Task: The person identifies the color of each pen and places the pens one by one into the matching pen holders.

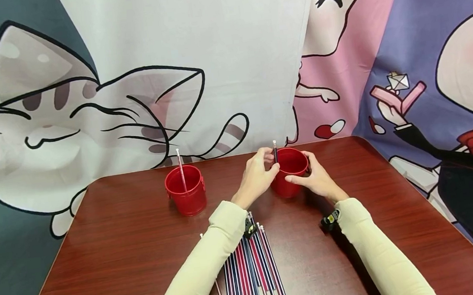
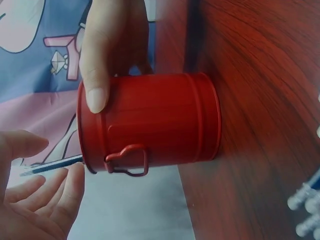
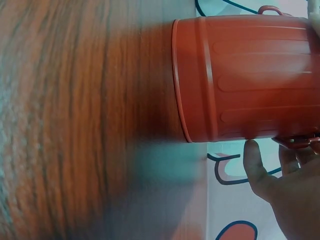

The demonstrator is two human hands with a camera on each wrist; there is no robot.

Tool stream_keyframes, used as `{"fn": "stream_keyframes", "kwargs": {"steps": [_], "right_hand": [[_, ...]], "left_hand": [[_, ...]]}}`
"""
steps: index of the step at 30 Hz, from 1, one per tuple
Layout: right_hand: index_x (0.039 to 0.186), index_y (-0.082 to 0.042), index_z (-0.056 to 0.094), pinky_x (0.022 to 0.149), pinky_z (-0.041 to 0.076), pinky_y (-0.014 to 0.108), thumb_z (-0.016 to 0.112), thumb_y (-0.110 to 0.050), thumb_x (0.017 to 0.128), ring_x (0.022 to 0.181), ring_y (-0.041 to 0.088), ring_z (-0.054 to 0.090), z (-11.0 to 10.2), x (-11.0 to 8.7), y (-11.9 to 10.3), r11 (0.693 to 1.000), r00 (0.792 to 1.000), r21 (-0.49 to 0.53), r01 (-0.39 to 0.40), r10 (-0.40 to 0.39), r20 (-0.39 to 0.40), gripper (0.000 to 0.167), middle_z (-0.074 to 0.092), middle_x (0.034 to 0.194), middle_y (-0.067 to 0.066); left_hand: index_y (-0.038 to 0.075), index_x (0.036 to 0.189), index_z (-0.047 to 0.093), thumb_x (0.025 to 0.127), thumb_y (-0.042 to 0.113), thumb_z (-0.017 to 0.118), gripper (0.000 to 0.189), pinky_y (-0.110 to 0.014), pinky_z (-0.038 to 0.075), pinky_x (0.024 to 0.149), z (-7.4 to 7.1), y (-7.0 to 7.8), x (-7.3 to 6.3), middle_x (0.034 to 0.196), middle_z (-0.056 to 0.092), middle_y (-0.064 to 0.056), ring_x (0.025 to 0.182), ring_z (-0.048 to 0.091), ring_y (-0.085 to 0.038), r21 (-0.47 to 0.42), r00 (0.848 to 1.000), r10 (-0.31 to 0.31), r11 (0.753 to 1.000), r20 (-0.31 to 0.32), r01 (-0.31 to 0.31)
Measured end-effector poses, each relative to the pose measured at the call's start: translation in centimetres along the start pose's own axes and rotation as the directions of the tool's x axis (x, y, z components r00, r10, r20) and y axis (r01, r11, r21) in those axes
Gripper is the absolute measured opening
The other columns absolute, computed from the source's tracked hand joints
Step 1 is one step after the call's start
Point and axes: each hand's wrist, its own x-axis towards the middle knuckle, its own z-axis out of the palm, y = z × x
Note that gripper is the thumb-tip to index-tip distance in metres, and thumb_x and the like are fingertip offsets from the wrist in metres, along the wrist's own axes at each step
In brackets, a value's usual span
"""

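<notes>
My right hand (image 1: 319, 179) grips the red bucket (image 1: 286, 186) on the right, its thumb on the near side just below the rim and fingers round the far side. That bucket stands upright on the table. A dark pencil (image 1: 275, 152) with a white eraser end sticks up at its left rim. Around this pencil, my left hand (image 2: 37, 200) is spread, thumb apart from the fingers, with the fingertips right at the rim. A second red bucket (image 1: 187, 201) stands to the left, holding a pale pinkish pencil (image 1: 181, 170).
Several striped pencils (image 1: 243, 272), pink, dark blue and silver, lie in a loose pile on the brown table (image 1: 114, 256), partly under my left forearm. A cartoon-printed cloth (image 1: 224, 33) hangs behind the table's back edge.
</notes>
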Motion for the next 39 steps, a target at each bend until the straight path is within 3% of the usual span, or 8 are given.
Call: {"fn": "stream_keyframes", "kwargs": {"steps": [3, 6, 10, 12, 14, 23, 33, 39], "right_hand": [[0.135, -0.007, 0.027, 0.095, 0.04, 0.045, 0.077, -0.024, 0.074, 0.117, 0.025, 0.042, 0.0, 0.2, 0.5, 1.0, 1.0, 0.011, 0.015, -0.015, 0.0, 0.081, 0.045, 0.129, 0.012], [0.135, -0.01, 0.028, 0.095, 0.04, 0.045, 0.078, -0.026, 0.073, 0.117, 0.024, 0.043, -0.1, 0.5, 1.6, 1.0, 1.0, 0.012, 0.025, -0.025, -0.008, 0.082, 0.045, 0.128, 0.008], [0.135, -0.017, 0.028, 0.095, 0.04, 0.042, 0.078, -0.031, 0.072, 0.117, 0.019, 0.043, -0.2, 1.0, 3.1, 1.0, 0.999, -0.006, 0.026, -0.026, -0.019, 0.081, 0.046, 0.128, 0.002], [0.134, -0.019, 0.029, 0.095, 0.04, 0.043, 0.078, -0.033, 0.071, 0.117, 0.019, 0.043, -0.2, 1.2, 3.4, 1.0, 0.999, -0.01, 0.029, -0.029, -0.023, 0.081, 0.046, 0.127, 0.001], [0.133, -0.02, 0.029, 0.095, 0.04, 0.044, 0.078, -0.034, 0.071, 0.117, 0.02, 0.043, -0.1, 1.2, 3.5, 0.999, 0.999, -0.012, 0.033, -0.033, -0.02, 0.08, 0.046, 0.127, 0.001], [0.135, -0.012, 0.028, 0.095, 0.04, 0.046, 0.078, -0.026, 0.073, 0.121, 0.027, 0.04, 0.0, 0.4, 1.0, 1.0, 1.0, 0.018, 0.008, -0.008, 0.012, 0.081, 0.043, 0.131, 0.009], [0.136, -0.008, 0.027, 0.095, 0.04, 0.045, 0.077, -0.024, 0.074, 0.122, 0.03, 0.04, 0.2, -0.1, 0.4, 1.0, 1.0, 0.015, 0.011, -0.011, 0.019, 0.081, 0.042, 0.132, 0.012], [0.136, -0.01, 0.027, 0.094, 0.041, 0.045, 0.076, -0.025, 0.074, 0.122, 0.03, 0.04, 0.0, -0.1, 0.5, 1.0, 1.0, 0.01, 0.015, -0.015, 0.018, 0.08, 0.042, 0.132, 0.011]], "left_hand": [[0.007, 0.114, 0.055, 0.083, 0.016, 0.062, 0.033, -0.028, 0.047, 0.084, -0.7, -0.2, -0.6, 0.103, 0.063, -0.004, 0.095, 0.059, -0.013, 0.008, 0.999, -0.034, 0.999, 0.012, 0.034], [0.008, 0.108, 0.058, 0.083, 0.018, 0.063, 0.027, -0.028, 0.049, 0.077, -1.5, -0.5, -1.3, 0.095, 0.065, -0.001, 0.087, 0.061, -0.011, 0.07, 0.988, -0.107, 0.993, 0.108, 0.1], [0.011, 0.102, 0.059, 0.083, 0.023, 0.064, 0.023, -0.028, 0.048, 0.069, -2.4, -0.9, -2.7, 0.085, 0.063, 0.004, 0.076, 0.059, -0.008, 0.243, 0.925, -0.216, 0.96, 0.313, 0.141], [0.011, 0.101, 0.059, 0.083, 0.024, 0.065, 0.023, -0.03, 0.048, 0.068, -2.9, -1.2, -3.4, 0.084, 0.062, 0.004, 0.074, 0.058, -0.009, 0.31, 0.895, -0.246, 0.942, 0.373, 0.129], [0.011, 0.101, 0.059, 0.083, 0.024, 0.065, 0.023, -0.031, 0.047, 0.069, -3.4, -1.5, -4.1, 0.084, 0.062, 0.004, 0.075, 0.057, -0.009, 0.342, 0.88, -0.266, 0.931, 0.393, 0.129], [0.007, 0.104, 0.06, 0.083, 0.021, 0.064, 0.026, -0.032, 0.048, 0.071, -5.8, -3.1, -7.3, 0.086, 0.062, 0.001, 0.078, 0.058, -0.012, 0.388, 0.892, -0.243, 0.918, 0.38, 0.085], [0.006, 0.103, 0.061, 0.082, 0.018, 0.064, 0.024, -0.027, 0.049, 0.069, -9.2, -4.8, -10.1, 0.084, 0.062, 0.003, 0.076, 0.057, -0.01, 0.289, 0.92, -0.263, 0.941, 0.292, 0.177], [0.005, 0.103, 0.061, 0.082, 0.016, 0.064, 0.023, -0.027, 0.05, 0.068, -9.7, -5.3, -11.2, 0.083, 0.062, 0.002, 0.074, 0.056, -0.01, 0.267, 0.918, -0.259, 0.947, 0.3, 0.18]]}}
